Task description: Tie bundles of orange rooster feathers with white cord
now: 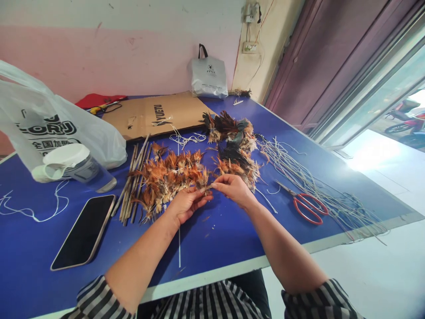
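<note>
Over the blue table, my left hand (190,204) is closed on a small bunch of brown feathers (202,179), its quill ends pointing toward my right hand. With thumb and forefinger, my right hand (235,190) pinches those quill ends; whether a thread is there too is too small to tell. Just beyond my left hand lie rows of orange-brown feather bunches (175,168). Past my right hand is another pile of orange and black feathers (237,166), with dark feathers (229,126) farther back.
Red-handled scissors (310,208) and long pale strings (299,173) lie to the right. Thin sticks (131,181), a phone (84,232), a clear plastic jar (94,175) and a white plastic bag (89,124) are left. Flat cardboard (139,115) and a grey bag (209,77) sit behind.
</note>
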A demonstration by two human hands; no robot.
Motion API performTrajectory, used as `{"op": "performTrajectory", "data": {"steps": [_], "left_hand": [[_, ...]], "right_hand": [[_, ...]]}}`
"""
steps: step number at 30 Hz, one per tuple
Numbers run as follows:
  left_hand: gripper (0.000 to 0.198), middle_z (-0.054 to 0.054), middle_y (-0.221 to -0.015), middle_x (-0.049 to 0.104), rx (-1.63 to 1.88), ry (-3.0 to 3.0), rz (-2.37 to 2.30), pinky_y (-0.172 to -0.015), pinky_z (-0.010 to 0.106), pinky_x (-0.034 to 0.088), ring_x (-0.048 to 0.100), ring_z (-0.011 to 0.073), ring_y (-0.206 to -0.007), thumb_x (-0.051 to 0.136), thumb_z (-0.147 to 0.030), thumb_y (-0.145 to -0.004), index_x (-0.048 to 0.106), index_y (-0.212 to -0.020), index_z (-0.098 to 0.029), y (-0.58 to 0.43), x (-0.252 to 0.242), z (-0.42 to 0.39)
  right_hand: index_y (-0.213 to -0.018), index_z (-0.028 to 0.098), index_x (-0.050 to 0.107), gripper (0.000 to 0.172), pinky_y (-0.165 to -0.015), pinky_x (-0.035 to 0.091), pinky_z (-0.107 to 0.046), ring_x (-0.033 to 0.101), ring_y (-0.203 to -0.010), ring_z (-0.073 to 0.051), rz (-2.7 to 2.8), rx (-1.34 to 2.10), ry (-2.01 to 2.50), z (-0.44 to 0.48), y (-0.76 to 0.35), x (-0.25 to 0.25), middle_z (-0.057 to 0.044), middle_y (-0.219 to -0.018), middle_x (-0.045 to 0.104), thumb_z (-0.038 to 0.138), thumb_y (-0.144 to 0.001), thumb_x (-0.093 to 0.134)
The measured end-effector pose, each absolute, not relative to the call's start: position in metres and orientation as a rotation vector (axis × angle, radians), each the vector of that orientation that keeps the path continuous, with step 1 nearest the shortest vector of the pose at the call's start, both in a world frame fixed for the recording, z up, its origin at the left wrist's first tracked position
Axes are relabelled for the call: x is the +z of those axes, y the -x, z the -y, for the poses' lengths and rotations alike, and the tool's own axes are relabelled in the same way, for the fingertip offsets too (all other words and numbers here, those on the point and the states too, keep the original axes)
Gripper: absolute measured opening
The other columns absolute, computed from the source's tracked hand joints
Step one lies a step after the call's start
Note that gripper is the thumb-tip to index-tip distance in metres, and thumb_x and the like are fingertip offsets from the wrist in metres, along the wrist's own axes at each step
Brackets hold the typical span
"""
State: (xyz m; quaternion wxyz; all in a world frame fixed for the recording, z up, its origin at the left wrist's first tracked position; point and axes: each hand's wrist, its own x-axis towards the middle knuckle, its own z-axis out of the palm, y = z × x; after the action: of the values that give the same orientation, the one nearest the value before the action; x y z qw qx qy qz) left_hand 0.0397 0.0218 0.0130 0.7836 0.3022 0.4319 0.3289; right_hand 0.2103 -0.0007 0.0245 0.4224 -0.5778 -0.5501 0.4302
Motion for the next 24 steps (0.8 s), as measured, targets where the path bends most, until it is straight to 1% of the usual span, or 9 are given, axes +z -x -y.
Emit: {"op": "performTrajectory", "data": {"steps": [4,7,10,13,19,24], "left_hand": [[0.006,0.009,-0.072,0.070,0.726,-0.631,-0.930,-0.051,0.012,0.053,0.067,0.0119,-0.062,0.061,-0.005,-0.076,0.067,-0.075,-0.007,-0.041,0.017,-0.020],[0.006,0.009,-0.071,0.070,0.718,-0.654,-0.927,-0.051,0.012,0.053,0.067,0.0118,-0.061,0.061,-0.005,-0.075,0.067,-0.076,-0.007,-0.040,0.016,-0.020],[0.007,0.010,-0.073,0.070,0.694,-0.694,-0.905,-0.051,0.013,0.053,0.068,0.0132,-0.064,0.061,-0.007,-0.076,0.067,-0.079,-0.007,-0.040,0.013,-0.020],[0.004,0.009,-0.070,0.070,0.688,-0.714,-0.913,-0.051,0.014,0.053,0.067,0.0132,-0.063,0.063,-0.008,-0.075,0.066,-0.075,-0.008,-0.040,0.012,-0.019],[0.004,0.008,-0.065,0.068,0.677,-0.755,-0.947,-0.049,0.015,0.051,0.065,0.0117,-0.056,0.069,-0.010,-0.070,0.066,-0.069,-0.007,-0.041,0.014,-0.016],[0.015,0.006,-0.061,0.066,0.702,-0.871,-0.939,-0.051,0.017,0.052,0.062,0.0105,-0.053,0.076,-0.016,-0.061,0.066,-0.066,-0.007,-0.041,0.013,-0.015]], "right_hand": [[-0.076,0.015,0.062,0.029,-0.047,0.031,-0.020,0.041,-0.049,-0.007,1.408,1.109,1.392,0.001,-0.203,0.018,0.002,-0.059,0.057,0.040,-0.063,0.068],[-0.074,0.015,0.061,0.024,-0.048,0.033,-0.020,0.043,-0.050,-0.007,1.406,1.098,1.362,-0.001,-0.197,0.013,0.002,-0.060,0.057,0.036,-0.065,0.066],[-0.073,0.014,0.061,0.021,-0.053,0.037,-0.021,0.047,-0.054,-0.008,1.380,1.099,1.326,-0.003,-0.198,0.010,0.001,-0.062,0.059,0.034,-0.067,0.064],[-0.073,0.014,0.061,0.021,-0.056,0.038,-0.022,0.047,-0.055,-0.008,1.341,1.117,1.298,-0.004,-0.200,0.008,0.002,-0.063,0.058,0.034,-0.067,0.064],[-0.073,0.014,0.059,0.020,-0.056,0.038,-0.022,0.046,-0.055,-0.007,1.341,1.146,1.282,-0.003,-0.197,0.009,0.002,-0.063,0.057,0.032,-0.066,0.065],[-0.075,0.015,0.057,0.021,-0.054,0.037,-0.020,0.047,-0.056,-0.007,1.306,1.215,1.237,-0.003,-0.197,0.008,0.002,-0.065,0.057,0.030,-0.065,0.067]]}}
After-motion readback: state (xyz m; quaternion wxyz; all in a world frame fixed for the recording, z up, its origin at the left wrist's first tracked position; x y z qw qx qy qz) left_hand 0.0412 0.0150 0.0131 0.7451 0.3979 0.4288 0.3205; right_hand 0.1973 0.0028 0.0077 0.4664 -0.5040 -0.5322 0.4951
